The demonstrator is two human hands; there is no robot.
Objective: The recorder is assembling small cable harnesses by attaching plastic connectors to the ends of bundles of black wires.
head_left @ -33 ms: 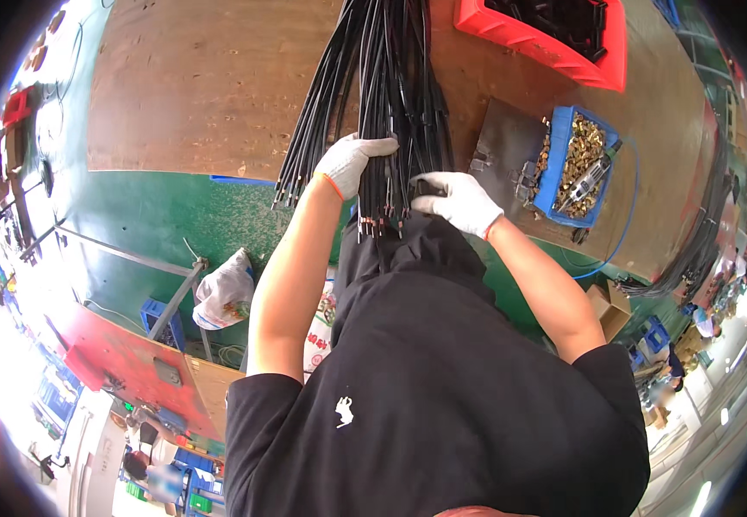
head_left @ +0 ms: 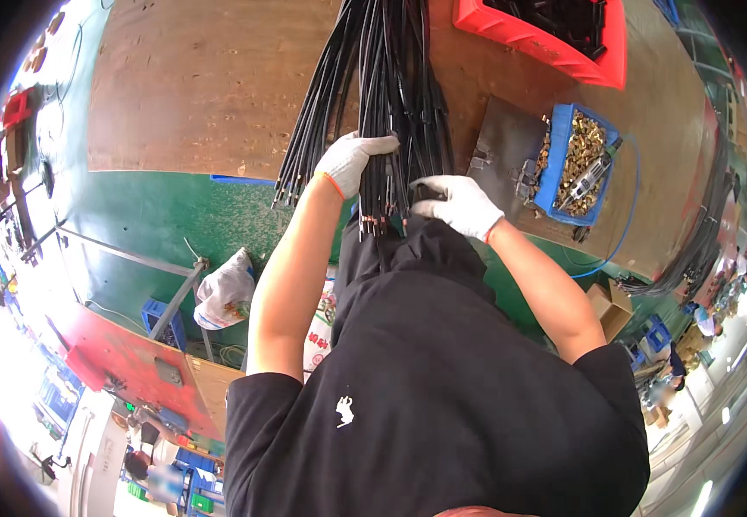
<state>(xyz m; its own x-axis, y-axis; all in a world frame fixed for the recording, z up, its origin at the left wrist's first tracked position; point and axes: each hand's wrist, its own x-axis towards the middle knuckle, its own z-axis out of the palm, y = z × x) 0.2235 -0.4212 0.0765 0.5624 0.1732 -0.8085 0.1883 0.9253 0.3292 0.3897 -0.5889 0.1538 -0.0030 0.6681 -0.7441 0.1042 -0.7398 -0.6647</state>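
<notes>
A thick bundle of long black cables hangs over the near edge of the table toward my lap, with short bare copper tips at the lower ends. My left hand, in a white glove, is closed around the middle strands, thumb laid across their front. More cables fan out to the left behind it. Beside the bundle's lower right edge is my right hand, also gloved, its fingers curled toward the cable ends. Something dark shows between thumb and forefinger; whether it is cable I cannot make out.
The brown wooden table spans the far side. A red bin of black tubular pieces sits at the far right. Nearer, a blue bin holds brass fittings, with a grey power tool on top. A white sack stands at left.
Both hands keep their places. A few copper-tipped cable ends near my right hand have shifted slightly.
</notes>
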